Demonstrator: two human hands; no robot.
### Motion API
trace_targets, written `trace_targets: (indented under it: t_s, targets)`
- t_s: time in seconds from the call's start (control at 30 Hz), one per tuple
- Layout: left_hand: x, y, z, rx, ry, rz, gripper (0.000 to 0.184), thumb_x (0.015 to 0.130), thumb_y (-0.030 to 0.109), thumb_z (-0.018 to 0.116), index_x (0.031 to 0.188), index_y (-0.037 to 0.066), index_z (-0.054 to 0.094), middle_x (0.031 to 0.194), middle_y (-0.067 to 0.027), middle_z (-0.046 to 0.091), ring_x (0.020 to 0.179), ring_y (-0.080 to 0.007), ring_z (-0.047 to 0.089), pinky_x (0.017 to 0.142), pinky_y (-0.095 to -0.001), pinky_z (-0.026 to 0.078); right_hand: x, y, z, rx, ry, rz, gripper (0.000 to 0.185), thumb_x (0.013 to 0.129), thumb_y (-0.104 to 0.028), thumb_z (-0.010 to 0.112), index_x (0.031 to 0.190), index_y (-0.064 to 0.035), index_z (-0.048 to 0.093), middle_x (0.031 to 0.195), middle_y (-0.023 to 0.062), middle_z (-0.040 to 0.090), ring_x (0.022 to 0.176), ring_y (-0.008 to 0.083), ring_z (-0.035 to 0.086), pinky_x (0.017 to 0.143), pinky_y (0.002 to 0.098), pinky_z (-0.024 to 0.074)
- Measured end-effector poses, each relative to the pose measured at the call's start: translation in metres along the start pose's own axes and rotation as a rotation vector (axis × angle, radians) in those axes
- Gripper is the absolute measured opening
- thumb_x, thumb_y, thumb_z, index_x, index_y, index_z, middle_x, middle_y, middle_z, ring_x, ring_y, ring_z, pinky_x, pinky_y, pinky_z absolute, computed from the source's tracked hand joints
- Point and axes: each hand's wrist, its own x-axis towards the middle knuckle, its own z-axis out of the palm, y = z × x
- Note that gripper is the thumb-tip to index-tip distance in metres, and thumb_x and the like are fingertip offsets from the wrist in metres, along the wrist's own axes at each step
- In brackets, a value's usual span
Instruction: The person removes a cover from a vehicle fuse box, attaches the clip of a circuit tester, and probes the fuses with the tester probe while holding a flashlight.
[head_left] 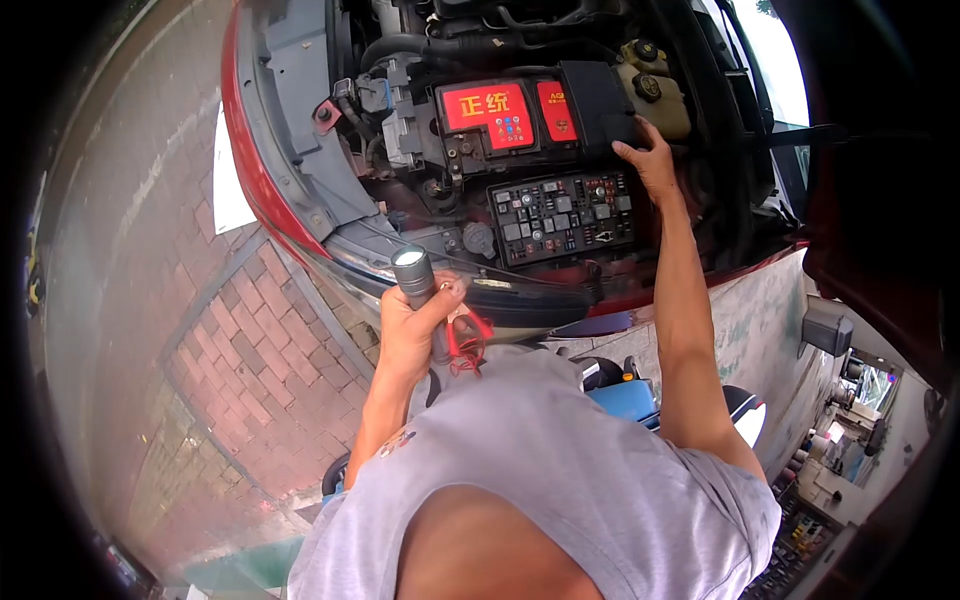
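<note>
My left hand point(412, 325) is wrapped round a dark flashlight point(413, 275), its lit head pointing up toward the camera. The same hand also has a red clip with a red wire point(466, 340), partly hidden by the fingers. At the engine bay, my right hand point(650, 162) grips the near right corner of a black plastic cover point(595, 95), thumb and fingers on its edge. That cover lies over the right part of a car battery point(487, 112) with a red label. Just below is an uncovered fuse box point(560, 213) with rows of relays and fuses.
A fluid reservoir point(655, 92) with dark caps stands right of the cover. The red car's front edge point(265, 190) curves along the left. Something blue point(622, 400) shows behind my body, and brick paving point(245, 350) lies to the left.
</note>
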Motion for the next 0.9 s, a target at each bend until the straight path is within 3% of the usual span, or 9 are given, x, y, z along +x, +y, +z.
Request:
trace_targets:
  t_s: [0.03, 0.13, 0.23, 0.33, 0.53, 0.57, 0.9]
  targets:
    - [-0.002, 0.0, 0.002, 0.023, -0.002, -0.032, 0.017, 0.093, 0.012, 0.076, 0.101, -0.001, 0.071, 0.077, -0.0056, 0.069, 0.061, -0.0105, 0.065, 0.055, -0.0232, 0.052, 0.0, 0.0, -0.006, -0.118, -0.029, -0.094, 0.078, 0.081, -0.014, 0.084, 0.151, -0.0049, 0.05, 0.144, 0.0139, 0.059, 0.119, 0.0241, 0.065, 0.092, 0.035, 0.0574]
    - [-0.003, -0.012, 0.008, 0.031, -0.004, -0.065, 0.016, 0.093, 0.012, 0.075, 0.101, -0.001, 0.071, 0.077, -0.005, 0.069, 0.06, -0.0102, 0.064, 0.055, -0.0232, 0.052, -0.001, 0.007, -0.008, -0.26, 0.053, -0.112, 0.072, 0.08, -0.011, 0.08, 0.148, -0.0088, 0.055, 0.144, 0.0173, 0.059, 0.121, 0.0271, 0.066, 0.094, 0.0344, 0.0564]
    - [-0.005, -0.021, 0.016, 0.05, -0.002, -0.059, 0.016, 0.093, 0.013, 0.075, 0.101, -0.001, 0.071, 0.078, -0.0054, 0.069, 0.061, -0.0104, 0.064, 0.055, -0.0231, 0.052, -0.004, 0.014, -0.004, -0.467, 0.015, -0.276, 0.068, 0.083, -0.016, 0.083, 0.146, -0.016, 0.059, 0.146, 0.016, 0.057, 0.121, 0.0268, 0.066, 0.094, 0.0357, 0.0574]
    - [-0.011, -0.021, 0.029, 0.055, 0.034, -0.04, 0.016, 0.093, 0.013, 0.075, 0.1, -0.001, 0.071, 0.078, -0.0065, 0.069, 0.061, -0.0112, 0.065, 0.054, -0.0233, 0.051, -0.009, 0.019, 0.004, -0.618, 0.136, -0.421, 0.059, 0.083, -0.026, 0.086, 0.139, -0.0193, 0.067, 0.143, 0.0148, 0.06, 0.119, 0.0281, 0.067, 0.093, 0.0371, 0.0574]
    - [-0.025, -0.027, 0.04, 0.048, 0.011, -0.021, 0.017, 0.093, 0.014, 0.076, 0.101, -0.001, 0.072, 0.077, -0.0057, 0.068, 0.061, -0.0109, 0.064, 0.056, -0.0235, 0.05, 0.018, 0.029, -0.019, -0.62, 0.013, -0.547, 0.049, 0.088, -0.034, 0.082, 0.132, -0.0178, 0.071, 0.143, 0.0165, 0.06, 0.121, 0.032, 0.066, 0.097, 0.0404, 0.055]
    - [-0.027, -0.029, 0.043, 0.062, 0.016, -0.015, 0.017, 0.093, 0.014, 0.076, 0.101, -0.001, 0.072, 0.077, -0.0055, 0.068, 0.06, -0.0106, 0.064, 0.056, -0.0235, 0.05, 0.02, 0.028, -0.019, -0.574, -0.018, -0.502, 0.049, 0.089, -0.037, 0.079, 0.132, -0.0178, 0.07, 0.141, 0.0211, 0.059, 0.126, 0.0402, 0.06, 0.103, 0.0443, 0.051]
    - [-0.057, -0.063, 0.068, 0.122, 0.09, 0.004, 0.02, 0.091, 0.016, 0.078, 0.1, 0.0, 0.07, 0.077, -0.0046, 0.067, 0.059, -0.0106, 0.063, 0.053, -0.024, 0.048, 0.014, 0.035, -0.008, -0.474, 0.014, -0.508, 0.059, 0.087, -0.043, 0.08, 0.14, -0.0204, 0.065, 0.149, 0.0237, 0.053, 0.136, 0.0418, 0.052, 0.112, 0.0469, 0.0451]
